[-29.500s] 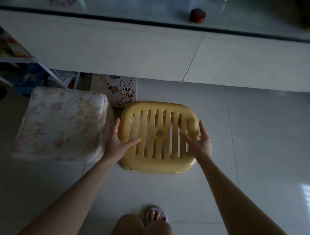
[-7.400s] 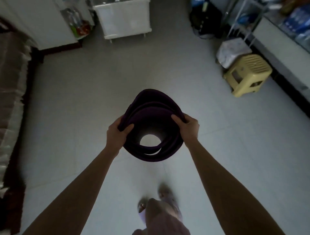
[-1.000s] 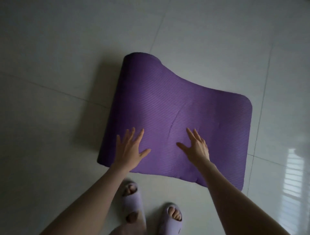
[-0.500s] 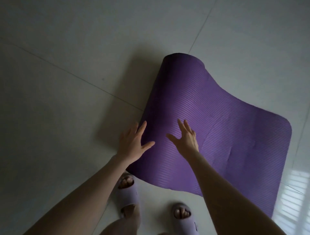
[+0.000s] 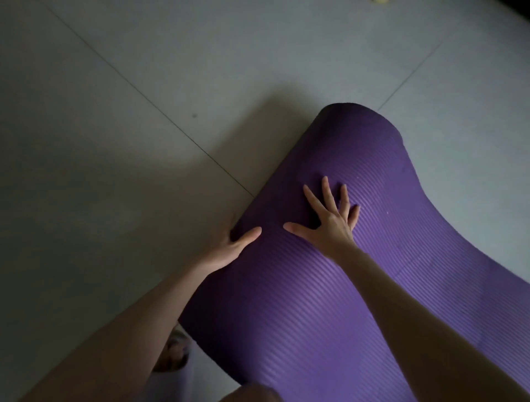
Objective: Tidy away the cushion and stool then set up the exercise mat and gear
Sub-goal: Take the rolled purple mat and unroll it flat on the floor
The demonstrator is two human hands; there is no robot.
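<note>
A purple ribbed exercise mat [image 5: 315,301] lies partly unrolled on the tiled floor, its rolled part bulging at the far end. My right hand [image 5: 329,221] presses flat on the mat with fingers spread. My left hand [image 5: 232,246] rests at the mat's left edge, thumb on top and fingers down its side. The cushion and stool are out of view.
Grey floor tiles [image 5: 114,143] stretch to the left and beyond the mat. My foot in a light slipper [image 5: 175,353] stands beside the mat's near left corner. A small yellow bit [image 5: 380,1] shows at the top edge.
The view has shifted left and closer. My right hand moved farther up the mat toward the rolled end, and my left hand slid to the mat's left edge.
</note>
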